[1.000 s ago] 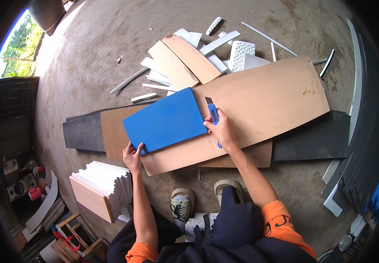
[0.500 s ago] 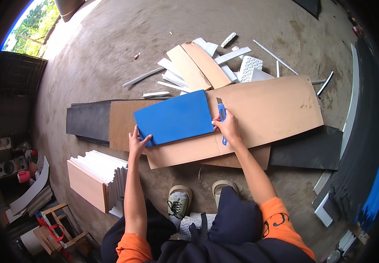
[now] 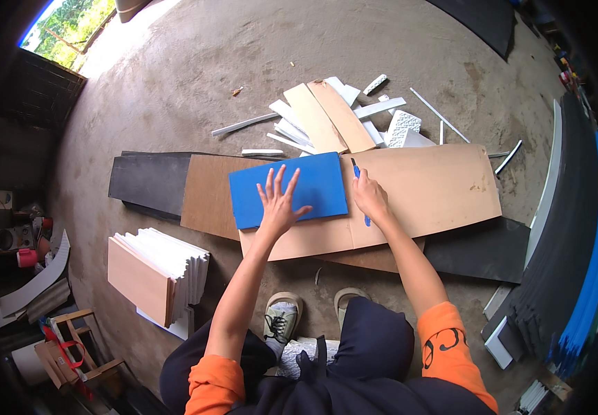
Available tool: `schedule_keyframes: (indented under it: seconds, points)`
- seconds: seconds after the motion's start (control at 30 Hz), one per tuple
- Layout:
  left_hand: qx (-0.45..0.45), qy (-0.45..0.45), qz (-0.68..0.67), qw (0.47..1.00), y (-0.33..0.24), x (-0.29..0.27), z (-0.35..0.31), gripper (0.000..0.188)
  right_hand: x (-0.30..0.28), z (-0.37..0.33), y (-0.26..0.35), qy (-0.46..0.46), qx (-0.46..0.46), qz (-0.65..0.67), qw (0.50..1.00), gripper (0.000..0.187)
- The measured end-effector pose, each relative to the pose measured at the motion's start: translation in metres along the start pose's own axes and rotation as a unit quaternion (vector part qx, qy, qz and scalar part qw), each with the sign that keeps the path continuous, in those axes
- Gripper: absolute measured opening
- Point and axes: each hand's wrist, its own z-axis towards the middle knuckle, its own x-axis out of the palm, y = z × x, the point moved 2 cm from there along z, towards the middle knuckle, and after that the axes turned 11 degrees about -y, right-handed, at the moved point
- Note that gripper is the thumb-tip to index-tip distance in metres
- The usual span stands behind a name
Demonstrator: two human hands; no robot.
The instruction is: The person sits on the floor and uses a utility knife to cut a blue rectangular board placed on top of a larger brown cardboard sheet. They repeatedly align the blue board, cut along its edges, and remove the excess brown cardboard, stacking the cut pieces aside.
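A blue rectangular panel (image 3: 320, 181) lies flat on a large brown board (image 3: 423, 194) on the concrete floor. My left hand (image 3: 278, 202) presses down on the blue panel with fingers spread, near its lower middle. My right hand (image 3: 370, 197) grips a blue utility knife (image 3: 358, 180) along the panel's right edge, blade end pointing away from me. My knees and shoes show below the boards.
Black sheets (image 3: 148, 181) stick out under the brown board at left and right. Offcut strips of white and tan board (image 3: 333, 117) lie beyond. A stack of white panels (image 3: 157, 273) stands at my left. Dark and blue sheets (image 3: 575, 277) lean at right.
My left hand moved from the panel's lower left corner onto its face, fingers spread. The right hand with the knife stays at the right edge. The view shifted slightly.
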Motion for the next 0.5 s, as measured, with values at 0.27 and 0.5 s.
schedule_keyframes:
  seconds: [0.27, 0.5]
  points:
    - [-0.048, 0.094, -0.044, 0.993, -0.015, 0.041, 0.002, 0.101, 0.017, 0.026, 0.027, 0.018, -0.04, -0.064, 0.997, 0.028]
    - [-0.053, 0.093, -0.044, 0.993, -0.015, 0.041, 0.001, 0.101, 0.014, 0.039, 0.034, 0.099, 0.019, -0.076, 0.992, 0.032]
